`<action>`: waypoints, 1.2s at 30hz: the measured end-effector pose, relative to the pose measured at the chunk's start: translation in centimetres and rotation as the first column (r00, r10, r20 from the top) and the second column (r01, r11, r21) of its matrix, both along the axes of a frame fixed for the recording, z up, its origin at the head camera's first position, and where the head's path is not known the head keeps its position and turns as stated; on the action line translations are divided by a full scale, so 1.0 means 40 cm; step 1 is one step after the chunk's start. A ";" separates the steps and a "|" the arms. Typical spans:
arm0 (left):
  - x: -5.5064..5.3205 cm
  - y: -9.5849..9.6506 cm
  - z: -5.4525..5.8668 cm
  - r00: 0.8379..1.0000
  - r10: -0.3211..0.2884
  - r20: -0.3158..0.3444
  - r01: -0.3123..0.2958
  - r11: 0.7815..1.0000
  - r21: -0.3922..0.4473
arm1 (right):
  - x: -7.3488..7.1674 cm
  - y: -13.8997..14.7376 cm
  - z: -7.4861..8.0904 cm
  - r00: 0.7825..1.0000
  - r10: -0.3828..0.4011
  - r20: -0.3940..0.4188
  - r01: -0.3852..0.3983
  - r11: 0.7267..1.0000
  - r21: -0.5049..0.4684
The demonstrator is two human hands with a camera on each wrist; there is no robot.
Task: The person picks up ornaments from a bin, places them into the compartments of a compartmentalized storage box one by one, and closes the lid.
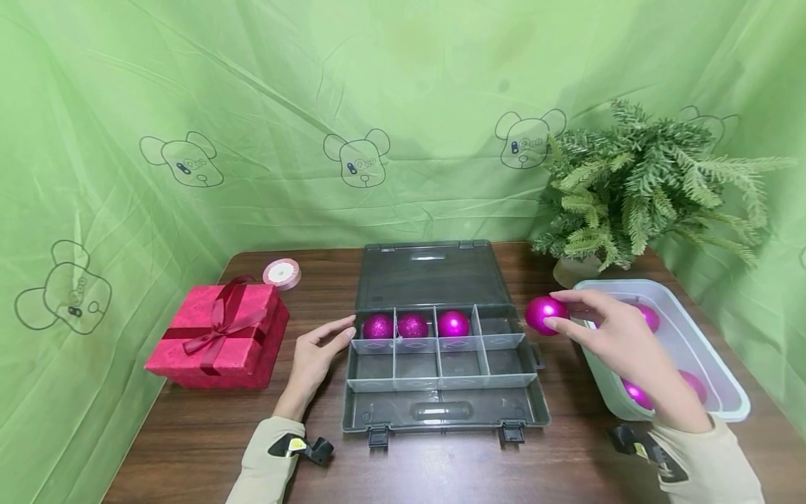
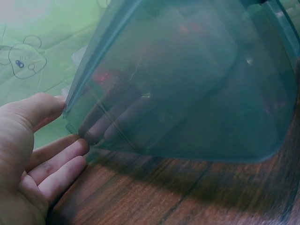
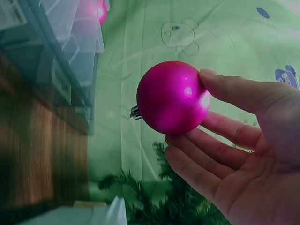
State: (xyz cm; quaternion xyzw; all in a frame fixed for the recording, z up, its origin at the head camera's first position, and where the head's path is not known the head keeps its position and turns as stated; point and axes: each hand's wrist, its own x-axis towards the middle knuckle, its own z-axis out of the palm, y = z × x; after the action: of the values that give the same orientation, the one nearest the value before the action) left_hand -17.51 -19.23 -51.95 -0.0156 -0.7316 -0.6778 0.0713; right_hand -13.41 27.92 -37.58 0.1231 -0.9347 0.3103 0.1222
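My right hand pinches a shiny magenta Christmas bauble between thumb and fingers, in the air between the organizer box and the plastic tub. Its silver cap points away from the palm in the right wrist view. The grey see-through organizer box lies with its lid laid back. Three baubles sit in its rear row: two glittery ones at the left, then a smooth one. My left hand touches the box's left side near the rear, its fingers fairly straight against the wall.
A pale plastic tub on the right holds several magenta baubles. Behind it stands a potted fir-like plant. To the left are a red gift box with a bow and a pink ribbon roll. Green cloth hangs behind the table.
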 end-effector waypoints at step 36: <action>0.000 -0.002 0.000 1.000 0.008 0.004 -0.007 1.000 -0.028 | -0.094 -0.140 -0.093 0.992 0.107 0.063 -0.104 0.994 -0.034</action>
State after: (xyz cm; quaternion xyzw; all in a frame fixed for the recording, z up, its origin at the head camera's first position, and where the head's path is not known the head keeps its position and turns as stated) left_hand -17.52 -19.30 -51.94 -0.0124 -0.7413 -0.6672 0.0721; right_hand -17.17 22.32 -41.30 0.1602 -0.9254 0.3347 0.0769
